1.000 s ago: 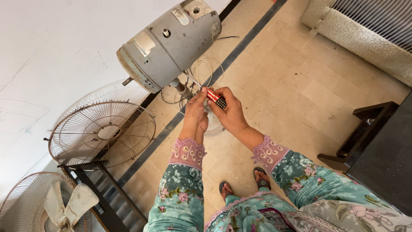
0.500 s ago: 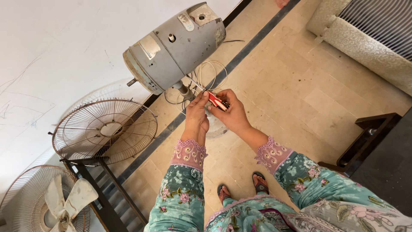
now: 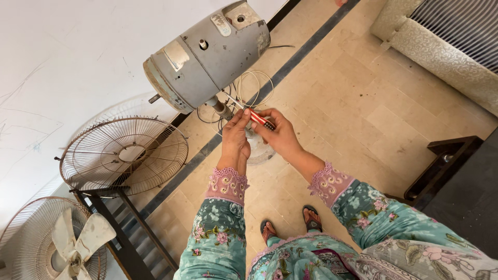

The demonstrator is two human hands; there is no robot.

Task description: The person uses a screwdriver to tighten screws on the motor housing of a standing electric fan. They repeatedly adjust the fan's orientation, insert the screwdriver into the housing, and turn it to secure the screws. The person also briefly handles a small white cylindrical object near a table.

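Right hand [image 3: 280,136] is gripping a red tool [image 3: 261,120], its tip at the wires [image 3: 234,101] under the motor [image 3: 207,54]. Left hand [image 3: 236,141] is pinching a wire beside the tool.

Showing now: 2 hands [image 3: 236,140] [image 3: 280,136], 1 screwdriver [image 3: 261,120], 1 fan motor [image 3: 205,54], 2 grilles at 8 o'clock [image 3: 123,155] [image 3: 36,233], 1 blade set [image 3: 78,241].
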